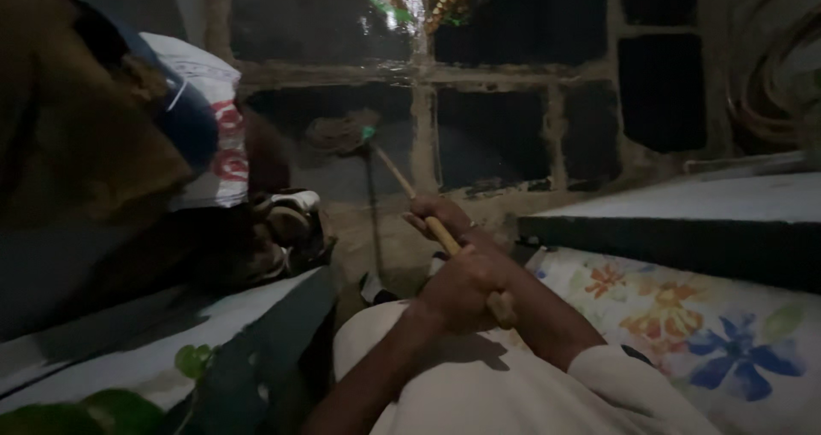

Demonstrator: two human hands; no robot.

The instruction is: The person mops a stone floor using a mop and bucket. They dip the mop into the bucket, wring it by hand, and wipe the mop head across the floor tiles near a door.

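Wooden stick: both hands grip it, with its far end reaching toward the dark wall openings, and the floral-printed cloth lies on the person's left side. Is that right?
Not quite. In the head view, the floral-printed cloth lies on the person's right side, not the left. The rest holds: both the left hand and right hand grip the wooden stick, whose far end reaches toward the dark wall openings.

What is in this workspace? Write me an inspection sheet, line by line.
Surface: floral sheet at right, dark ledge above it.
Job's things: wooden stick with a mop-like head, angled toward the wall.
Clutter: printed sack, shoes at left.
Grippers: left hand and right hand both grip the stick.
Cables: coiled hose or rope, upper right; too dim to tell which.
Surroundings: dim block wall with dark openings.
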